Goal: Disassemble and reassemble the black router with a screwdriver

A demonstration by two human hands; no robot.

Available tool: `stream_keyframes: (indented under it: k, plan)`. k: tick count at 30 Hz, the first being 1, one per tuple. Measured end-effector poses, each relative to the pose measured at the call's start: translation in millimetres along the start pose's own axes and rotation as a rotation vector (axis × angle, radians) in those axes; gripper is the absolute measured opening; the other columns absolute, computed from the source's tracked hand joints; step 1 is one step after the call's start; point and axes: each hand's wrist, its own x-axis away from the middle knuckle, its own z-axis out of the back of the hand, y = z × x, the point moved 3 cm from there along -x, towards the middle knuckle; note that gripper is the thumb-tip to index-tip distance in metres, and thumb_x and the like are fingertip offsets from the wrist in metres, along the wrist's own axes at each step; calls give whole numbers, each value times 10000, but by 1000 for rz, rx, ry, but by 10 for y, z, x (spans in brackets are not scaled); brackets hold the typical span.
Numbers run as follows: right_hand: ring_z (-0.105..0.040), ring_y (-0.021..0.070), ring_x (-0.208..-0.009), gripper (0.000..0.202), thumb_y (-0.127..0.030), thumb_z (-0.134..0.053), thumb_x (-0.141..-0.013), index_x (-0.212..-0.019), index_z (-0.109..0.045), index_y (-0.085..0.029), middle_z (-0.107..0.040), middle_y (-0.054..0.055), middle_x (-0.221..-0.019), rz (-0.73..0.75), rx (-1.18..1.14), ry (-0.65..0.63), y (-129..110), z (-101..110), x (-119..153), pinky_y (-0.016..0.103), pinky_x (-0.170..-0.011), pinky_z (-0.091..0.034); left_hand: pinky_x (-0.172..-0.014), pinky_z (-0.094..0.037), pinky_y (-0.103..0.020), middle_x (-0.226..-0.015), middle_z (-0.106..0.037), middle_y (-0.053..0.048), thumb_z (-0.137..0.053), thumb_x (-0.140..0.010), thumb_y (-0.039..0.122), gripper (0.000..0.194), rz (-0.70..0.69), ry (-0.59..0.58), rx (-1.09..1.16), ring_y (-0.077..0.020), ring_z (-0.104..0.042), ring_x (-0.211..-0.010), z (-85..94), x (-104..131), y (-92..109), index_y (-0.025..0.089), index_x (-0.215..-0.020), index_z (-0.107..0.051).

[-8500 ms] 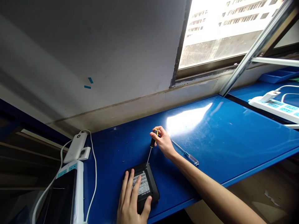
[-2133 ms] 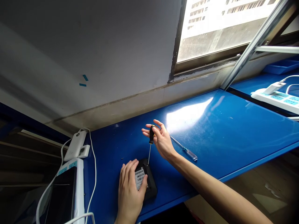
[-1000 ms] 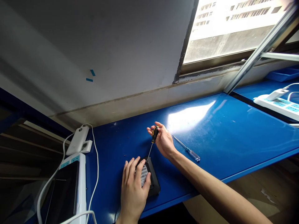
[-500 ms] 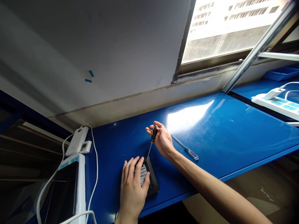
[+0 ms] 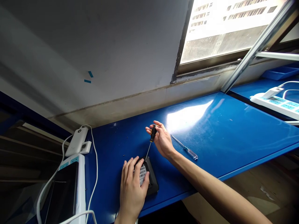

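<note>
The left hand [image 5: 132,188] lies flat, fingers spread, on a small black box [image 5: 149,179] that sits near the front edge of the blue tabletop [image 5: 221,140]. A white barcode label [image 5: 142,174] on the box's top shows between the fingers. The hand presses on the box without closing round it.

The right hand [image 5: 161,140] is closed on the black handle of a screwdriver [image 5: 150,141], pinching it between thumb and fingertips. The tool stands nearly upright, tilted slightly, with its thin shaft running down to the far corner of the box, where the tip meets the box just beyond the left fingertips.

A 2nd screwdriver [image 5: 184,147] with a clear handle lies flat on the tabletop just right of the right hand, not touched by it.

At the tabletop's left end rests a white power bank [image 5: 76,141] with a white cable [image 5: 95,168] looping from it, and nearer the camera a dark phone [image 5: 62,199] lies on a white power strip [image 5: 80,186]. Another power strip [image 5: 275,104] sits far right on a separate blue surface below the window [image 5: 229,28].
</note>
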Motion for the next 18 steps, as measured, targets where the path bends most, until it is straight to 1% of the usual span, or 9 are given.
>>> stream_keyframes:
  k: [4,8,14,18]
  plan:
    - [-769,173,-894,246,-267,-698,-847,-1077,-618,-231,-693,-15,-891,-2,14,-4,9,8,-1,340,-930,-608,-1119,-442,-613,-1349,-670,-100,-525,-996,305,334,2,3,-4,-309,-610,-1269,-15,14,-12,244,-1322,-566]
    - [-766,162,-884,275,-302,-737,-837,-1080,-622,-242,-680,-29,-910,7,50,-6,12,26,1,321,-892,-617,-1118,-442,-612,-1350,-670,-110,-528,-998,310,359,1,12,0,-313,-605,-1280,-27,20,-15,235,-1348,-540]
    - [-761,147,-833,328,-360,-762,-822,-1093,-621,-240,-678,-36,-919,22,123,2,21,44,1,285,-818,-604,-1101,-456,-612,-1353,-668,-120,-520,-1003,314,371,4,19,11,-314,-605,-1282,-22,13,-16,227,-1363,-514]
    - [-759,137,-780,329,-380,-759,-818,-1078,-620,-232,-681,-41,-904,30,186,20,28,51,0,265,-767,-587,-1107,-452,-614,-1352,-669,-121,-524,-1004,321,386,7,15,18,-312,-605,-1285,-18,18,-15,226,-1378,-501]
